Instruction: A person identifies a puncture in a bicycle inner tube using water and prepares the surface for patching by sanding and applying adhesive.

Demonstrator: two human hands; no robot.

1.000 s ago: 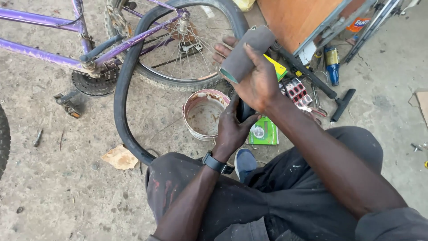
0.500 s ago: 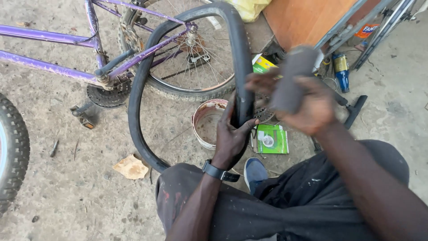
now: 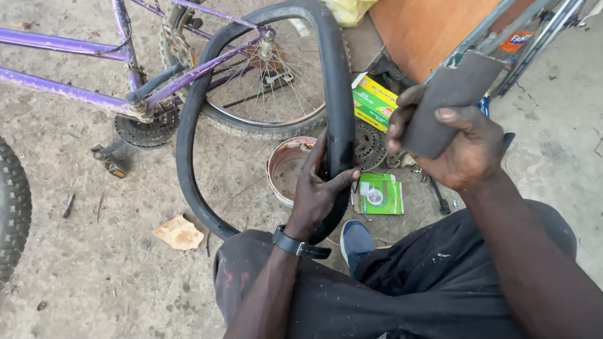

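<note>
While the left hand (image 3: pixel 320 188) grips the black inner tube (image 3: pixel 336 94), its fingers are curled closed around the rubber, thumb on the near side and fingertips wrapped over the far side. A black watch (image 3: pixel 295 245) sits on that wrist.

Tube: a large loop, standing roughly upright. It rises from the left fingers, arches over to the left, and returns beneath the wrist near the knee.

Right hand (image 3: pixel 468 150): raised to the right of the tube, clear of it. Fingers closed on a dark grey folded sheet (image 3: pixel 449 103), thumb laid across its front, the other fingers behind. I cannot tell what the sheet is made of.

Items around the left fingers:
- Round tin (image 3: pixel 286 166), open top, just left of them on the ground.
- Toothed sprocket (image 3: pixel 370 145), just right of them, behind the tube.
- Green packet (image 3: pixel 380 193), flat on the ground, right of and below the fingertips.
- Yellow-and-green box (image 3: pixel 374 100), above them, between tube and right hand.

Farther off: a purple bicycle frame (image 3: pixel 56 81) with a spoked wheel (image 3: pixel 270 94) behind the tube loop; a knobbly tyre (image 3: pixel 12 213) at the far left edge; a scrap of brown card (image 3: pixel 179 232) on the concrete; a blue shoe (image 3: pixel 357 242) below the left wrist.
</note>
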